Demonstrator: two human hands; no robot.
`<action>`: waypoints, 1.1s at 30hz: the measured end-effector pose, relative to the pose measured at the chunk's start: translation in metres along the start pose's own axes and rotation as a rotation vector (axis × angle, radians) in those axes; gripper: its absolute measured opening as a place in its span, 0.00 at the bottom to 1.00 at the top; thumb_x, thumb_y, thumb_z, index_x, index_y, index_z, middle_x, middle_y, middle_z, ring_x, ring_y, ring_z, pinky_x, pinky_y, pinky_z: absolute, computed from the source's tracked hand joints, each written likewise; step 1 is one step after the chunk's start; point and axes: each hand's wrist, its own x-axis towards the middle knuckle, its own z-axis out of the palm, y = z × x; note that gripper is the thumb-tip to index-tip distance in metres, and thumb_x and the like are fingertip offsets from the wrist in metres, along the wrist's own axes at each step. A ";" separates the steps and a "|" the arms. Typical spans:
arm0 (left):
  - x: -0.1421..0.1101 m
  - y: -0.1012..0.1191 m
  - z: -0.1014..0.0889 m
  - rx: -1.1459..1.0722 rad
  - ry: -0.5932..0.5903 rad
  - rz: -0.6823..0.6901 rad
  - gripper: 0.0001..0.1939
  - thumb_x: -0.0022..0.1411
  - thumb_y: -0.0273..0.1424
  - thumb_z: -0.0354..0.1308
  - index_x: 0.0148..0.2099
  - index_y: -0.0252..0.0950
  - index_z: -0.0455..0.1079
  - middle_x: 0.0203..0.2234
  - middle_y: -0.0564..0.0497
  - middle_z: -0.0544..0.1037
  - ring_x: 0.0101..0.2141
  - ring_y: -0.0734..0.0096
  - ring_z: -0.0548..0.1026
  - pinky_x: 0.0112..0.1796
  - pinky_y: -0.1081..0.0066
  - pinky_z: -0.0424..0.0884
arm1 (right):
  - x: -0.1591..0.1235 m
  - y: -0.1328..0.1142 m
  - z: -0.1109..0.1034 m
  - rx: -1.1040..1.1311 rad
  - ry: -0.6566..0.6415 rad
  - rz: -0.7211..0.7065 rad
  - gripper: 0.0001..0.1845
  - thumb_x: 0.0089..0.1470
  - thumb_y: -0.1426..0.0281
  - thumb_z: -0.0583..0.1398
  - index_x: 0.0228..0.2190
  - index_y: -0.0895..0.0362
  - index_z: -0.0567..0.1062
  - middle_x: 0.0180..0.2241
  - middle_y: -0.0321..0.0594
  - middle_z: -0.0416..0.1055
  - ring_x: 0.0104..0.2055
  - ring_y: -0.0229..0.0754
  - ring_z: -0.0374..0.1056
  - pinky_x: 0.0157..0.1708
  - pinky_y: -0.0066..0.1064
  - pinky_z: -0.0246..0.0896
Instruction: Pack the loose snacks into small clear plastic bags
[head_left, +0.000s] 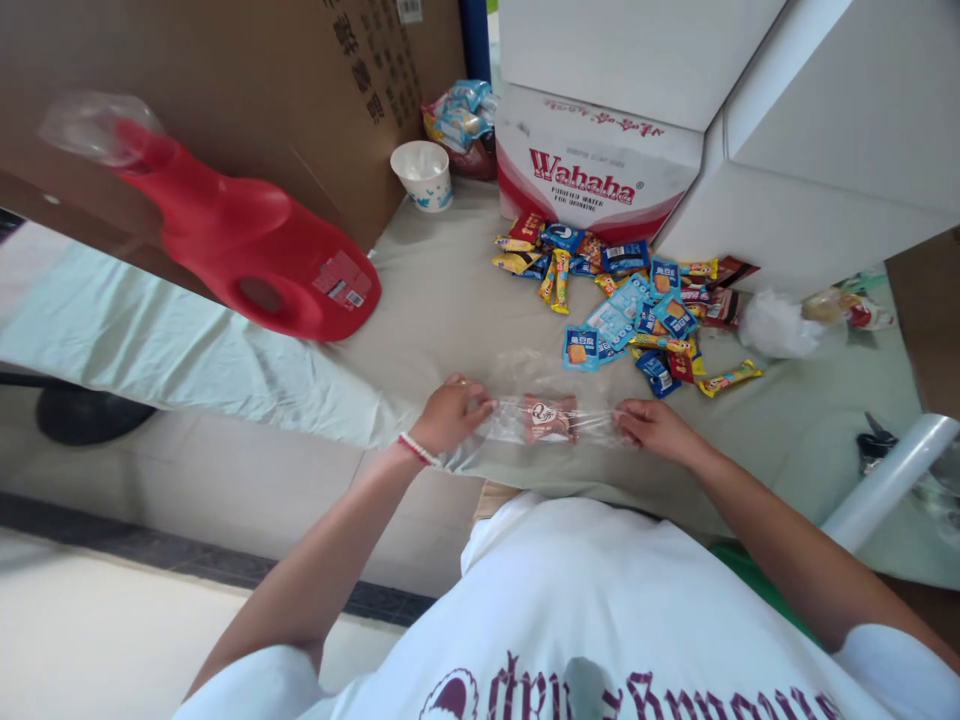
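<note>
My left hand (452, 412) and my right hand (654, 427) both pinch the ends of a clear plastic bag (517, 395) that lies on the table near its front edge. Inside the bag sits a brown-red snack packet (550, 418), between my two hands. Beyond the bag lies a pile of small snack packets (626, 300) in blue, yellow and red wrappers. A beaded band circles my left wrist.
A red detergent jug (247, 250) lies on its side at the left, against a brown carton (225, 90). A paper cup (424, 173) and a white Wahaha box (592, 170) stand at the back. A crumpled white bag (780, 325) and a white roll (892, 475) lie right.
</note>
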 end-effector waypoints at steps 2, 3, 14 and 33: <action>0.020 0.003 0.009 0.114 0.050 -0.113 0.10 0.64 0.36 0.58 0.36 0.35 0.74 0.33 0.43 0.77 0.39 0.58 0.73 0.49 0.59 0.68 | 0.005 -0.010 -0.010 -0.338 0.060 0.064 0.15 0.60 0.59 0.57 0.27 0.54 0.74 0.23 0.42 0.72 0.27 0.45 0.68 0.28 0.34 0.62; 0.027 0.004 0.013 0.145 0.088 -0.146 0.11 0.63 0.36 0.59 0.39 0.33 0.75 0.37 0.41 0.77 0.42 0.56 0.73 0.51 0.59 0.68 | 0.008 -0.019 -0.015 -0.487 0.110 0.076 0.13 0.60 0.61 0.58 0.29 0.54 0.76 0.26 0.45 0.75 0.30 0.48 0.70 0.30 0.36 0.62; 0.028 0.021 0.027 0.111 0.144 -0.324 0.40 0.56 0.33 0.66 0.68 0.28 0.59 0.45 0.40 0.79 0.47 0.52 0.77 0.48 0.61 0.70 | 0.118 -0.120 0.011 -0.740 0.089 -0.090 0.16 0.62 0.70 0.59 0.49 0.59 0.78 0.43 0.52 0.78 0.54 0.57 0.65 0.52 0.44 0.60; -0.015 0.036 0.015 -0.722 0.126 -0.357 0.09 0.60 0.36 0.60 0.34 0.38 0.64 0.20 0.57 0.71 0.23 0.71 0.71 0.28 0.72 0.68 | 0.025 -0.070 0.076 -0.740 0.006 -0.616 0.32 0.60 0.81 0.54 0.62 0.47 0.71 0.51 0.50 0.71 0.52 0.51 0.67 0.49 0.39 0.66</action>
